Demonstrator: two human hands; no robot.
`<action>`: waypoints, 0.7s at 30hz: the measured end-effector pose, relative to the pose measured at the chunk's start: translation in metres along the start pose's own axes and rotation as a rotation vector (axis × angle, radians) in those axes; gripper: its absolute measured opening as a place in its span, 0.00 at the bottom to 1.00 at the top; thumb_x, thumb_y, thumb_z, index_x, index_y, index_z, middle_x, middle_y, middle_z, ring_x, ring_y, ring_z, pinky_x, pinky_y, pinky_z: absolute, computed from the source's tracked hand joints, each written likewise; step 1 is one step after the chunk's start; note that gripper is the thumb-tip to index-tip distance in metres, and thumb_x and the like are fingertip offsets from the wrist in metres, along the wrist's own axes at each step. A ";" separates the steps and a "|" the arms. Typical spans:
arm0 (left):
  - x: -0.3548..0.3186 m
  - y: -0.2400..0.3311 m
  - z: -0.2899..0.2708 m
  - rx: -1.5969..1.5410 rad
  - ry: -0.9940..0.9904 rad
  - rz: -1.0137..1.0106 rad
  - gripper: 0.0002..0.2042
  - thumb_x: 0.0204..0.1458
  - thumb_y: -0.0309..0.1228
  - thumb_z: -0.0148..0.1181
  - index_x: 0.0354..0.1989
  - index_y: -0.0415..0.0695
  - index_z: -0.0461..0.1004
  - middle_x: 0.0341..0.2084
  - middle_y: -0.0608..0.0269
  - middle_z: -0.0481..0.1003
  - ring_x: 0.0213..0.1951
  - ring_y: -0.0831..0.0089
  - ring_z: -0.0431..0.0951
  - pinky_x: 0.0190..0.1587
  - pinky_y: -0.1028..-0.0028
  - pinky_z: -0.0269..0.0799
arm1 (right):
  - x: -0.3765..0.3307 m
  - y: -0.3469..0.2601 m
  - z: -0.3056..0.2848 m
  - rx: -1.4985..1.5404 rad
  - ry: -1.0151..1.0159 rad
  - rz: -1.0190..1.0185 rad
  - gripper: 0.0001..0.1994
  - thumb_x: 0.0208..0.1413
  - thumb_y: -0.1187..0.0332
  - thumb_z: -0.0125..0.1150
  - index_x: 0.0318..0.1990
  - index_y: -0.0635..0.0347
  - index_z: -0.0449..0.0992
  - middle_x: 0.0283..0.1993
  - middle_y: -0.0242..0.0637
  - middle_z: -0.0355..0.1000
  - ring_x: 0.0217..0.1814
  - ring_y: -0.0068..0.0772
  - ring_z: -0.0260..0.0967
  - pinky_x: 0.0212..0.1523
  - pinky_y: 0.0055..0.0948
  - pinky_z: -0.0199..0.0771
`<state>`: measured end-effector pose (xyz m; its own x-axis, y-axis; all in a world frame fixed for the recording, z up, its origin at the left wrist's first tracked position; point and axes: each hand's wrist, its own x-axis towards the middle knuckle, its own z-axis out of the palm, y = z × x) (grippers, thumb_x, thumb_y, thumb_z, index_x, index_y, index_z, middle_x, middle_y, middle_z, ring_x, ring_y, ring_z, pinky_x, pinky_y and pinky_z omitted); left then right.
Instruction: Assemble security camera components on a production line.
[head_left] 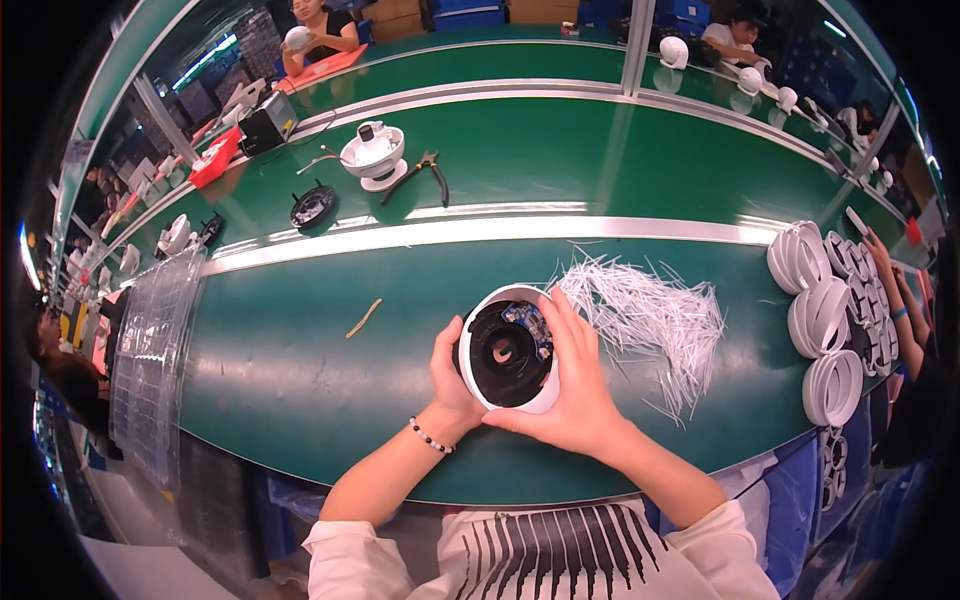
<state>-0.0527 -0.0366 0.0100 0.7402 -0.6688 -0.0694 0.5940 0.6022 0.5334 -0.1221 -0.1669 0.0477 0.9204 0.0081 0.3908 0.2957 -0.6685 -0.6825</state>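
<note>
Nearest the camera, at the lower edge, is the person's pale shirt [560, 550] with dark stripes down the front. Beyond it, both hands are clamped on a round white housing [510, 372], held over the near part of the green table with its open side facing the camera. The left hand [455, 378] grips the left side, thumb along the rim, the other fingers mostly hidden behind; a beaded bracelet [430, 436] circles that wrist. The right hand [580, 385] has its fingers over the right edge and its thumb under the lower rim, covering part of that side. Inside the housing are a black round insert and a blue circuit board [528, 322].

Just past the right fingers, a loose heap of white strips [650, 320] takes up much of the table there. A short yellowish strip [364, 318] lies to the left, apart from the hands. Clear plastic trays [150, 370] stand at the far left; stacked white rings [830, 388] line the right end.

A pale metal rail [480, 235] crosses behind the strips. Past it are a black round part [314, 206], a white dome unit [375, 155] and pliers [427, 178], then co-workers farther off.
</note>
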 end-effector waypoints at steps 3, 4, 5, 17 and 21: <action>-0.001 -0.005 0.007 -0.034 0.046 0.061 0.26 0.53 0.47 0.30 0.59 0.48 0.48 0.53 0.56 0.59 0.53 0.63 0.62 0.54 0.64 0.60 | -0.005 0.000 0.005 -0.075 -0.026 -0.022 0.55 0.25 0.52 0.71 0.58 0.70 0.42 0.60 0.63 0.36 0.60 0.63 0.38 0.57 0.50 0.45; -0.003 -0.007 0.010 0.006 0.059 0.080 0.26 0.54 0.46 0.30 0.60 0.49 0.47 0.53 0.56 0.59 0.53 0.63 0.61 0.54 0.64 0.60 | -0.009 0.001 0.010 -0.128 -0.011 -0.063 0.56 0.24 0.52 0.72 0.58 0.71 0.42 0.60 0.63 0.35 0.59 0.64 0.38 0.56 0.51 0.45; -0.005 -0.007 0.011 0.046 0.071 0.100 0.26 0.54 0.46 0.30 0.60 0.49 0.46 0.53 0.55 0.58 0.54 0.63 0.61 0.55 0.64 0.59 | -0.009 0.001 0.011 -0.126 -0.012 -0.061 0.56 0.24 0.52 0.72 0.58 0.71 0.42 0.60 0.63 0.35 0.59 0.64 0.38 0.56 0.51 0.45; -0.006 0.000 -0.002 0.157 -0.111 -0.035 0.44 0.41 0.68 0.35 0.59 0.43 0.50 0.54 0.56 0.58 0.55 0.64 0.59 0.56 0.65 0.56 | 0.006 0.004 0.019 -0.168 0.058 -0.105 0.61 0.20 0.42 0.68 0.58 0.73 0.40 0.58 0.59 0.42 0.60 0.59 0.41 0.57 0.49 0.43; -0.002 0.001 0.007 0.117 -0.257 -0.045 0.44 0.37 0.44 0.58 0.61 0.43 0.41 0.57 0.55 0.52 0.56 0.63 0.57 0.58 0.66 0.53 | -0.002 -0.002 0.020 -0.131 0.143 0.025 0.61 0.23 0.42 0.67 0.58 0.73 0.37 0.58 0.61 0.41 0.59 0.61 0.40 0.57 0.49 0.42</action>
<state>-0.0559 -0.0379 0.0168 0.6005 -0.7916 0.1130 0.5733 0.5247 0.6292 -0.1194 -0.1507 0.0358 0.8787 -0.1091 0.4647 0.2288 -0.7582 -0.6106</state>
